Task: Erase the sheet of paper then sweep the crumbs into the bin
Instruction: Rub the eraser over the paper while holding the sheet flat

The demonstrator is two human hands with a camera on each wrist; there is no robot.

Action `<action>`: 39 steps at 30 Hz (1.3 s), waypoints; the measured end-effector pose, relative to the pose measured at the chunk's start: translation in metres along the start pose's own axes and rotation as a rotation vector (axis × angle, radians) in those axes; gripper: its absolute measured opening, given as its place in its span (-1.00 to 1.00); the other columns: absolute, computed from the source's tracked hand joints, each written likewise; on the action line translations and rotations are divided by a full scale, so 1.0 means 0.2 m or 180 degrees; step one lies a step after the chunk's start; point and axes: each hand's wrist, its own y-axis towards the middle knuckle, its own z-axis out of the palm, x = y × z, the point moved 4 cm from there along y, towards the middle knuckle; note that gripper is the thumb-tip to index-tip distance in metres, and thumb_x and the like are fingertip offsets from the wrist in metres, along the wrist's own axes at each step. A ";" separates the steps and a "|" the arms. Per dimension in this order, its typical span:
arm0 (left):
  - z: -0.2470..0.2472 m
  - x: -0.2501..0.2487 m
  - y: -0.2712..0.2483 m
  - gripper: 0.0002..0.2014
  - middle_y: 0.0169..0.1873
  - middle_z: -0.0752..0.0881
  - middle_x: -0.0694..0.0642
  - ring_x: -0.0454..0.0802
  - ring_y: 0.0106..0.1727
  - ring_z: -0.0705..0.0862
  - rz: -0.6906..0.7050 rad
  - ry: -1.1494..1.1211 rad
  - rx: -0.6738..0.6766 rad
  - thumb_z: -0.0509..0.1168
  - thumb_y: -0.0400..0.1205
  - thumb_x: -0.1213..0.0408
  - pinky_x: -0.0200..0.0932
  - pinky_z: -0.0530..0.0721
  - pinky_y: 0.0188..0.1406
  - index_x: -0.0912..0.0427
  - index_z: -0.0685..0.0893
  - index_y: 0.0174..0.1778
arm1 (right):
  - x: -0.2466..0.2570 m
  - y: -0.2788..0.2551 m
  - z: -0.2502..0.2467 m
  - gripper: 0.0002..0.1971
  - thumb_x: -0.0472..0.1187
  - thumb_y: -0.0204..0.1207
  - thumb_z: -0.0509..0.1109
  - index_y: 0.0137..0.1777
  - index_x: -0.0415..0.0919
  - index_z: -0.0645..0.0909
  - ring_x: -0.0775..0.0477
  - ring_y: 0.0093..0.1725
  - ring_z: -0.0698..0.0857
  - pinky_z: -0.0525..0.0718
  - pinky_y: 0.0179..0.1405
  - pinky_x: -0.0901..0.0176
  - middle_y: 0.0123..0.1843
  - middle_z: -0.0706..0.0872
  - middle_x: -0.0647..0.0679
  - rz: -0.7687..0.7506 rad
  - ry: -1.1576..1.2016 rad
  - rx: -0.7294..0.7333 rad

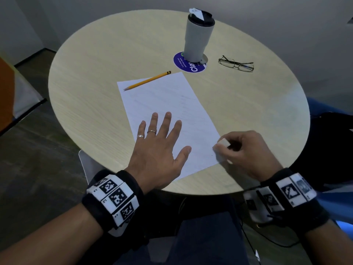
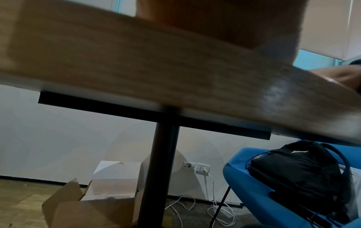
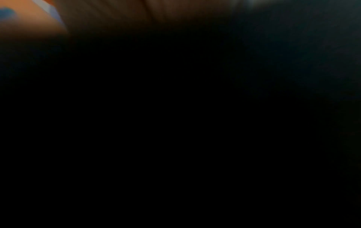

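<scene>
A white sheet of paper [image 1: 168, 111] lies slanted on the round wooden table [image 1: 95, 83], with only faint marks showing on it. My left hand [image 1: 162, 138] lies flat on the sheet's near half with its fingers spread, pressing it down. My right hand [image 1: 238, 148] pinches a white eraser [image 1: 223, 142] at the sheet's near right edge. A few dark specks lie on the paper close to the eraser. The right wrist view is almost wholly dark. The left wrist view looks along the table's edge [image 2: 175, 80] and under it. No bin is in sight in the head view.
A yellow pencil [image 1: 148, 80] lies across the sheet's far corner. Beyond it a grey lidded tumbler [image 1: 197, 35] stands on a round blue coaster [image 1: 183, 63], with glasses [image 1: 236, 64] to its right. Under the table are an open cardboard box [image 2: 93, 205], a blue chair [image 2: 254, 192] and a black backpack [image 2: 296, 172].
</scene>
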 end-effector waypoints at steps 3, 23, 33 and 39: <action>0.00 0.00 0.00 -0.24 0.86 -0.25 0.04 0.19 0.85 -0.31 -0.0011 0.0017 -0.0012 -0.27 0.78 -0.37 0.34 -0.21 0.81 -0.09 -0.11 0.88 | -0.04 0.02 -0.05 -0.79 -0.25 0.59 0.57 -0.30 -0.10 0.82 0.16 -0.42 0.72 0.66 -0.30 0.19 -0.38 0.84 0.07 0.0112 0.0026 -0.0123; 0.01 -0.06 -0.02 -0.38 0.87 -0.18 0.03 0.33 0.84 -0.30 -0.0046 -0.0121 -0.0035 -0.20 0.83 -0.21 0.42 -0.22 0.78 -0.08 0.10 0.81 | 0.12 -0.04 0.01 -0.86 -0.07 0.56 0.63 -0.20 -0.01 0.79 0.07 -0.42 0.72 0.71 -0.32 0.08 -0.40 0.78 0.14 -0.0227 -0.0411 0.0313; 0.03 -0.05 -0.02 -0.31 0.87 -0.20 0.09 0.37 0.83 -0.30 0.0035 -0.0020 -0.0086 -0.23 0.80 -0.28 0.44 -0.21 0.76 -0.09 0.06 0.86 | 0.07 0.03 -0.02 -0.86 -0.16 0.52 0.59 -0.27 -0.04 0.77 0.16 -0.52 0.58 0.52 -0.40 0.28 -0.50 0.72 0.20 -0.0008 -0.0699 0.0410; 0.03 -0.04 -0.02 -0.30 0.87 -0.17 0.09 0.37 0.84 -0.27 0.0091 0.0005 -0.0112 -0.23 0.80 -0.30 0.45 -0.18 0.77 -0.11 0.07 0.86 | 0.11 0.03 0.04 -0.90 -0.13 0.54 0.61 -0.20 -0.04 0.80 0.17 -0.50 0.56 0.50 -0.40 0.36 -0.54 0.60 0.29 -0.0148 -0.0787 0.0669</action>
